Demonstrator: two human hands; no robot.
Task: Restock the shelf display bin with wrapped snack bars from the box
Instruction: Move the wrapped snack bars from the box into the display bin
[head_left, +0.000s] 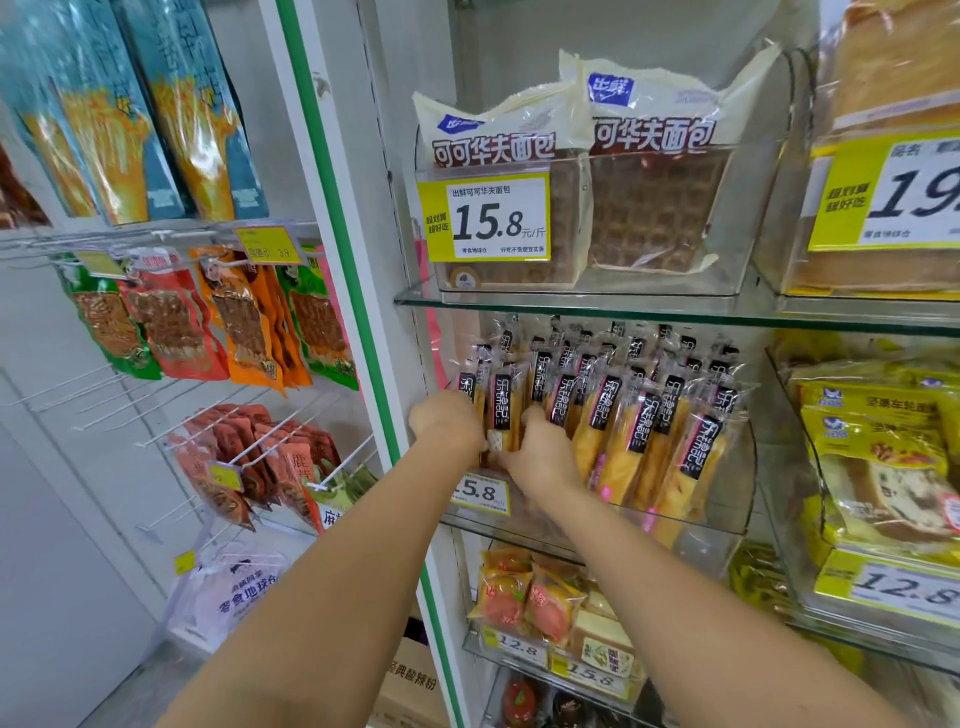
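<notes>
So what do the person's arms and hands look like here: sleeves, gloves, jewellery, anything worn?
Both are bare. The left hand and right hand wear no gloves, and no watch or bracelet shows. No sleeve is visible on either forearm up to the frame edge. Fingers are partly hidden, so rings cannot be ruled out.

Yellow snack bars (613, 447) in clear wrappers with black labels and pink trim. Yellow-and-white price tag (488, 217) with black digits. Brown grid-patterned waffle bread (657, 213) under white packaging. Green stripe on white shelf post (358, 291). Orange, red, green hanging packets (208, 317).
</notes>
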